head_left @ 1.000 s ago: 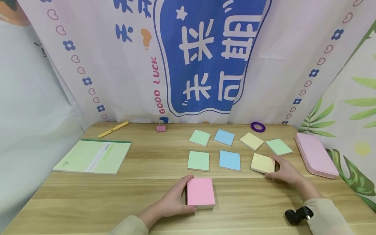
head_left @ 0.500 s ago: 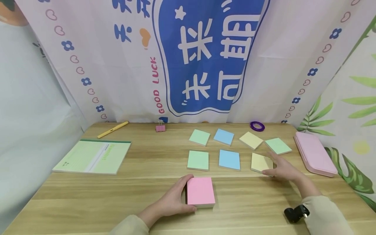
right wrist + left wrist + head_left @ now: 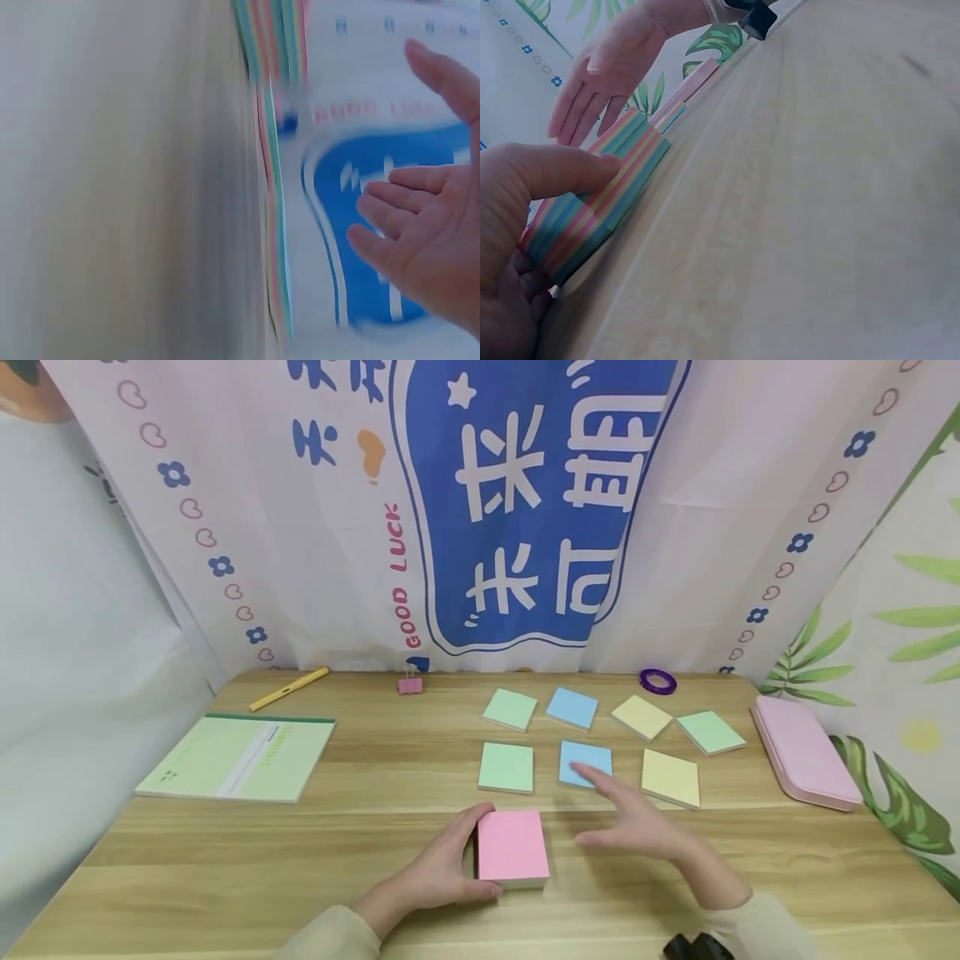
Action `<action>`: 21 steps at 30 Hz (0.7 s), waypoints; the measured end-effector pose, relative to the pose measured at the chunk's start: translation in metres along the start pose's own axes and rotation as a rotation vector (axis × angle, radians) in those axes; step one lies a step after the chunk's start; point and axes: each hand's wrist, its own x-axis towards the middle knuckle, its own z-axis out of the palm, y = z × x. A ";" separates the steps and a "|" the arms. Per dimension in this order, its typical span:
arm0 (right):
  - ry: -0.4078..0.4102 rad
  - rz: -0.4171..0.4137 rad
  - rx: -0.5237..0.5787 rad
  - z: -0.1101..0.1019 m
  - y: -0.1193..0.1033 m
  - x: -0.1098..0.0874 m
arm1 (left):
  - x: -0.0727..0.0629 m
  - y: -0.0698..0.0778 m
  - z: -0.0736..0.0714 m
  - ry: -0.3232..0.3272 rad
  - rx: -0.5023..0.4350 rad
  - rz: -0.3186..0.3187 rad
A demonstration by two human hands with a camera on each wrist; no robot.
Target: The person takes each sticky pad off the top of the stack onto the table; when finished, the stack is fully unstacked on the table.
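My left hand point(image 3: 442, 868) grips a thick pink-topped block of sticky notes point(image 3: 513, 845) by its left side, thumb at the near edge and fingers at the far one. Striped coloured layers show along the block's side point(image 3: 604, 199) in the left wrist view. My right hand point(image 3: 637, 822) is in the air to the right of the block, thumb and fingers spread, holding nothing. Its fingertips overlap a blue sticky-note pad point(image 3: 581, 756) in the head view. A yellow sticky-note pad point(image 3: 670, 779) lies flat to the right of that hand.
Behind lie two green pads point(image 3: 506, 768), another blue pad point(image 3: 572, 707), a yellow pad point(image 3: 641, 717) and a green pad point(image 3: 711, 732). A pink case point(image 3: 806, 752), purple tape ring point(image 3: 657, 682), binder clip point(image 3: 410, 683), yellow pen point(image 3: 288, 689) and green notebook point(image 3: 240, 758) lie around the table.
My right hand has let go of the near yellow pad and moved left toward the pink block. The yellow pad stays on the table. My left hand has kept its grip.
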 end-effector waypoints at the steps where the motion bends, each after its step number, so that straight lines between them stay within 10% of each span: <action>1: -0.025 -0.019 0.011 0.005 -0.005 0.001 | 0.000 0.000 0.000 0.000 -0.001 0.000; 9: -0.167 -0.003 0.045 0.045 -0.013 0.006 | 0.001 0.000 0.001 0.001 -0.005 0.021; 21: -0.147 -0.067 -0.055 0.058 -0.014 0.013 | 0.001 0.000 0.001 0.003 -0.007 0.030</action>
